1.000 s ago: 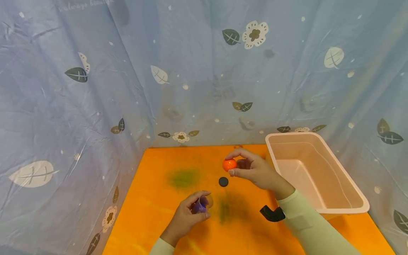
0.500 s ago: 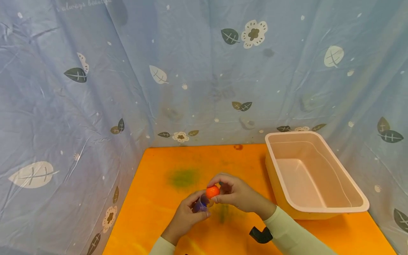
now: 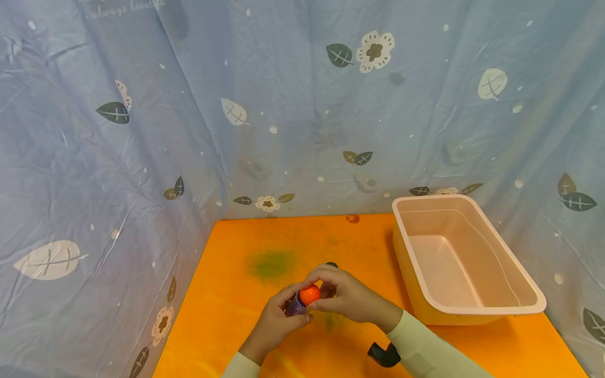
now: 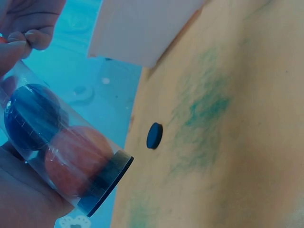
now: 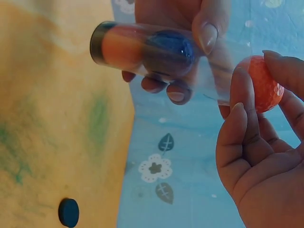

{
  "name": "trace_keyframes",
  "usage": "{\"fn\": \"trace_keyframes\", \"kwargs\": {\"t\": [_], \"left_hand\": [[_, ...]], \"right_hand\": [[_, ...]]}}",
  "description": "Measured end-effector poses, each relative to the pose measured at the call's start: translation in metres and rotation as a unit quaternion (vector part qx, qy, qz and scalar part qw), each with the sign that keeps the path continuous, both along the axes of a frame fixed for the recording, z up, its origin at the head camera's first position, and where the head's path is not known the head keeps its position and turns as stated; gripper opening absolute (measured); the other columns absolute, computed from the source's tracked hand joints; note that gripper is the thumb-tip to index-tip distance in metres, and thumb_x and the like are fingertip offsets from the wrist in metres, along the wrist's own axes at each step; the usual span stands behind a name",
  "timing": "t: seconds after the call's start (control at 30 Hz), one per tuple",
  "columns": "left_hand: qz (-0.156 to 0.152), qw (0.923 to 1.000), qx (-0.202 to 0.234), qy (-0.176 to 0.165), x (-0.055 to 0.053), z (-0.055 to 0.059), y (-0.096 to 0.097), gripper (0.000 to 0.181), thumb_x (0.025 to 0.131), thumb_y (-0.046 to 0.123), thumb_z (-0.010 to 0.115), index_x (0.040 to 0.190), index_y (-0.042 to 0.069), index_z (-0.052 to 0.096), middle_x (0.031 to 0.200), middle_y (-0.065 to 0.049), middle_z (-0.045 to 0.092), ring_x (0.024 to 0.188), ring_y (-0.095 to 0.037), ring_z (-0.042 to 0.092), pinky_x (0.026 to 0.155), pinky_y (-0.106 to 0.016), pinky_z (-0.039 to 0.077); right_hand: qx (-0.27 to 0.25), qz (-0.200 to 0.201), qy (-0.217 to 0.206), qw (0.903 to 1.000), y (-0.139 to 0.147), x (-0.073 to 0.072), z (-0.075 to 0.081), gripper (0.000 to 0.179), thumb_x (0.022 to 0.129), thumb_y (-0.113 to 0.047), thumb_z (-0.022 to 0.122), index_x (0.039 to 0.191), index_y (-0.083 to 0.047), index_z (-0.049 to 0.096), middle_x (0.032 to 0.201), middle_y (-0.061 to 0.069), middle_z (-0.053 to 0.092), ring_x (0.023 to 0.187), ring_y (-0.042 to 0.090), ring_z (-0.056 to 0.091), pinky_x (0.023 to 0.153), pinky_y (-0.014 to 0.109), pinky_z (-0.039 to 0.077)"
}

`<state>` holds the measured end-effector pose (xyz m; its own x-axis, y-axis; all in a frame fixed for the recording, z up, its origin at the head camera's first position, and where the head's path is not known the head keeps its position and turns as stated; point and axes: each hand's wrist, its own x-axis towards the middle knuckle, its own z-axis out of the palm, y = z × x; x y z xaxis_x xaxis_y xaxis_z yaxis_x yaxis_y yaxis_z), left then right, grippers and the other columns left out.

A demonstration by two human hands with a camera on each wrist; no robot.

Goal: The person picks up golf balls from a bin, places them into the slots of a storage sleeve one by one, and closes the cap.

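Observation:
My left hand point(image 3: 275, 321) grips a clear plastic tube point(image 5: 209, 71), its mouth turned toward my right hand. Inside the tube, an orange ball point(image 5: 122, 46) lies against the black end cap point(image 5: 97, 43), and a dark blue ball point(image 5: 168, 53) comes after it. With thumb and fingertips my right hand point(image 3: 350, 298) pinches a dimpled orange golf ball point(image 5: 268, 90) right at the tube's open mouth. On the table lies a loose black round cap point(image 4: 154, 136), partly hidden behind my right hand in the head view.
A pale pink plastic tub point(image 3: 472, 311) stands on the right side of the orange table point(image 3: 236, 247), which has green smudges. Blue patterned curtains point(image 3: 283, 105) hang behind and at both sides. A black curved piece point(image 3: 384, 356) shows beside my right sleeve.
My right hand has brought the orange golf ball down and left, from above the loose cap to the tube's mouth. My left hand and the tube have stayed nearly in place.

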<state>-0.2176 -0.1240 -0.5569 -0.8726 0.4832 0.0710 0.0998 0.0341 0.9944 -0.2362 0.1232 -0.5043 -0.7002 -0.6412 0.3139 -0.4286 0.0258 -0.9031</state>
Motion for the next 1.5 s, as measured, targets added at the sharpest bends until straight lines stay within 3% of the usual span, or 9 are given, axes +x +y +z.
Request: {"fn": "trace_keyframes", "kwargs": {"t": [0.2,0.37,0.7,0.87,1.0,1.2,1.5], "left_hand": [[-0.001,1.0,0.001,0.005,0.001,-0.002,-0.002,0.065,0.095,0.003,0.081,0.156,0.008,0.059,0.151,-0.013,0.057,0.125,-0.032,0.061,0.099,-0.036,0.056],[-0.006,0.9999,0.002,0.009,0.002,-0.003,-0.004,0.063,0.096,0.001,0.08,0.154,0.013,0.061,0.151,-0.017,0.056,0.124,-0.029,0.061,0.1,-0.034,0.055],[-0.009,0.9999,-0.009,-0.004,0.006,-0.002,-0.009,0.062,0.096,0.001,0.079,0.153,0.015,0.061,0.141,-0.024,0.057,0.112,-0.028,0.062,0.096,-0.035,0.056],[0.004,0.9998,-0.011,-0.015,0.007,-0.002,-0.011,0.061,0.096,0.001,0.081,0.152,0.017,0.063,0.142,-0.022,0.057,0.113,-0.039,0.064,0.096,-0.037,0.057],[0.008,0.9997,-0.013,-0.019,0.009,-0.002,-0.013,0.06,0.097,0.004,0.081,0.153,0.017,0.063,0.144,-0.018,0.057,0.117,-0.043,0.063,0.097,-0.038,0.057],[0.019,0.9994,-0.023,-0.019,0.009,-0.005,-0.017,0.059,0.097,0.007,0.082,0.152,0.019,0.064,0.147,-0.02,0.055,0.12,-0.036,0.062,0.097,-0.037,0.057],[0.022,0.9993,-0.019,-0.025,0.009,-0.004,-0.021,0.06,0.097,0.003,0.081,0.152,0.017,0.064,0.152,-0.023,0.052,0.122,-0.036,0.062,0.1,-0.037,0.055]], "right_hand": [[-0.007,0.006,-0.007,0.9999,0.0,-0.001,-0.001,0.031,0.102,-0.007,0.079,0.132,-0.008,0.069,0.126,0.013,0.064,0.086,0.02,0.067,0.08,0.036,0.061],[-0.004,-0.003,-0.015,0.9999,0.002,-0.003,0.001,0.03,0.104,-0.006,0.076,0.133,-0.006,0.068,0.124,0.02,0.065,0.083,0.021,0.066,0.075,0.033,0.059],[0.006,-0.07,-0.034,0.9969,0.01,-0.021,0.003,0.031,0.104,-0.008,0.077,0.134,-0.013,0.069,0.125,0.006,0.067,0.083,0.025,0.064,0.072,0.032,0.056],[0.018,-0.109,-0.038,0.9932,0.015,-0.036,0.0,0.042,0.103,-0.011,0.079,0.142,-0.014,0.065,0.133,0.009,0.063,0.087,0.028,0.068,0.074,0.033,0.058],[0.041,-0.145,-0.046,0.9876,0.019,-0.053,-0.009,0.052,0.102,-0.012,0.081,0.149,-0.015,0.061,0.135,0.01,0.06,0.089,0.028,0.068,0.074,0.036,0.058],[0.066,-0.2,-0.058,0.9758,0.026,-0.075,-0.034,0.059,0.1,-0.014,0.083,0.153,-0.017,0.058,0.134,0.01,0.06,0.087,0.027,0.065,0.073,0.039,0.057],[0.096,-0.237,-0.106,0.961,0.037,-0.102,-0.075,0.065,0.1,-0.021,0.085,0.157,-0.016,0.055,0.141,0.021,0.056,0.086,0.028,0.062,0.077,0.041,0.055]]}}
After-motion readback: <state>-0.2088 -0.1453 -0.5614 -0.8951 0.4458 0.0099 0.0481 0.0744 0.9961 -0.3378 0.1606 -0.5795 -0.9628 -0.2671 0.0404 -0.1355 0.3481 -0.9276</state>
